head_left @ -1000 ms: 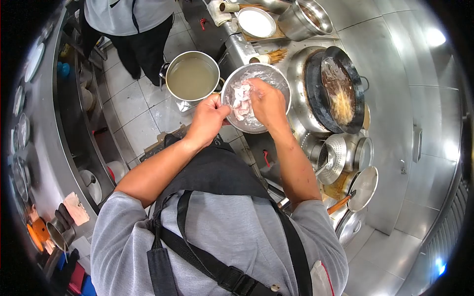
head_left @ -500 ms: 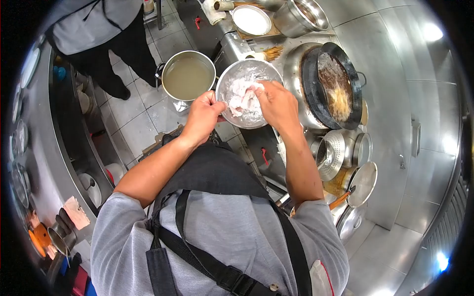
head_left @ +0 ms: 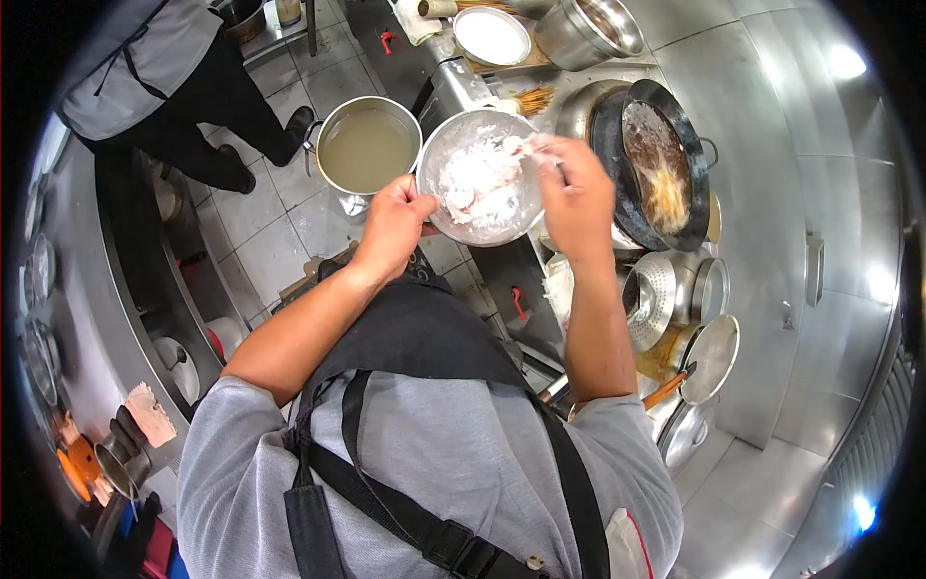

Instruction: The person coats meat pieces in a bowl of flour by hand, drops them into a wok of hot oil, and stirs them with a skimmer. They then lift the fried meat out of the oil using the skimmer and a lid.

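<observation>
My left hand (head_left: 394, 224) grips the near-left rim of a metal bowl (head_left: 431, 159), thumb over the edge. Inside lie pale pinkish pieces coated in white flour (head_left: 473, 183), perhaps raw meat. My right hand (head_left: 581, 198), slightly blurred, is over the bowl's right edge with its fingers pinched on a floured piece (head_left: 526, 148). To the right, a dark wok (head_left: 702, 169) holds brown oil, with golden food (head_left: 666, 200) frying and bubbling in its near part.
A large pot of cloudy liquid (head_left: 367, 145) stands left of the bowl. Beyond are a white dish (head_left: 492, 37) and a steel pot (head_left: 579, 34). A perforated ladle (head_left: 651, 299) and lids (head_left: 712, 357) crowd the right side. Another person (head_left: 193, 96) stands at upper left.
My right hand has moved right and lifted from the bowl's middle to its right edge with a floured piece. The bowl has shifted slightly left. The other person's legs have moved.
</observation>
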A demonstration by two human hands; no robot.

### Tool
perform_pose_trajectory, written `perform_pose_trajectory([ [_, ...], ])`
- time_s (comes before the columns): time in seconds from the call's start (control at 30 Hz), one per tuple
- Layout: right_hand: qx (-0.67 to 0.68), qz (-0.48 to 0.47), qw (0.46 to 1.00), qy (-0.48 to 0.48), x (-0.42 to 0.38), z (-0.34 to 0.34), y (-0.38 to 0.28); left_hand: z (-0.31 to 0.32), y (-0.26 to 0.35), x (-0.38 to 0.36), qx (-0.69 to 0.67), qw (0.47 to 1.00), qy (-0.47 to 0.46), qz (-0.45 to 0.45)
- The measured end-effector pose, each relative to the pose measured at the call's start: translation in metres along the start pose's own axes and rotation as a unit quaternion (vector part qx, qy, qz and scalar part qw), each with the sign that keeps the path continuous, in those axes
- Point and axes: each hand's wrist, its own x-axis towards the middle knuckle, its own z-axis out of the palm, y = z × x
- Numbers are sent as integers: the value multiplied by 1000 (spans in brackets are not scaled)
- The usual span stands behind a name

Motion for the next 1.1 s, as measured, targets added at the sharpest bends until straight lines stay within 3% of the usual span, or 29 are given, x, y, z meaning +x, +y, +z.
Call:
perform_pose_trajectory([
  [0.03, 0, 0, 1000, 1, -3, -3, -3, 0, 1, 0, 3, 1000, 6, 1],
  [0.07, -116, 19, 980, -160, -8, -9, -9, 0, 2, 0, 3, 1000, 6, 2],
  [0.1, -227, 38, 921, -315, -11, -13, -11, -1, 3, 0, 11, 1000, 21, 8],
  [0.27, -186, 71, 962, -186, 1, -4, 2, -6, -6, 1, 32, 999, 34, 15],
  [0.33, -189, 63, 968, -154, 8, 9, 4, -6, -13, 3, 170, 965, 17, 198],
  [0.37, -218, 94, 947, -215, 9, 21, 6, -2, -11, 2, 170, 965, 14, 199],
  [0.4, -244, 125, 921, -277, 8, 27, 10, 4, -9, -1, 179, 949, 22, 259],
  [0.43, -257, 78, 931, -249, 6, 29, 11, 6, -7, -2, 186, 929, 32, 319],
  [0.47, -256, 71, 931, -250, 8, 28, 12, 3, -4, -1, 186, 927, 38, 322],
  [0.53, -33, 82, 990, -114, 7, 17, 15, -6, -5, -5, 163, 978, 26, 130],
  [0.6, -17, 137, 984, -112, 15, 0, -9, -10, -11, -3, 123, 986, 23, 107],
  [0.67, 139, 178, 970, -90, 17, -7, -18, -9, -9, -2, 82, 992, 19, 90],
  [0.73, 171, 175, 966, -79, 17, -10, -23, -7, -5, -4, 34, 997, 20, 65],
  [0.83, 291, 150, 944, 18, 11, 5, -15, -7, -4, -4, 38, 998, 21, 56],
  [0.87, 291, 152, 944, 20, 3, 9, -7, -6, -5, -6, 39, 998, 18, 55],
  [0.93, 97, 119, 985, -74, -2, 14, 2, -4, -2, -4, 14, 999, 15, 37],
  [0.97, 172, 118, 977, -43, -1, 12, 3, -2, 0, -1, 11, 999, 19, 42],
  [1.1, 236, 183, 953, -47, 8, -7, -17, -3, -5, -3, 23, 998, 26, 44],
])
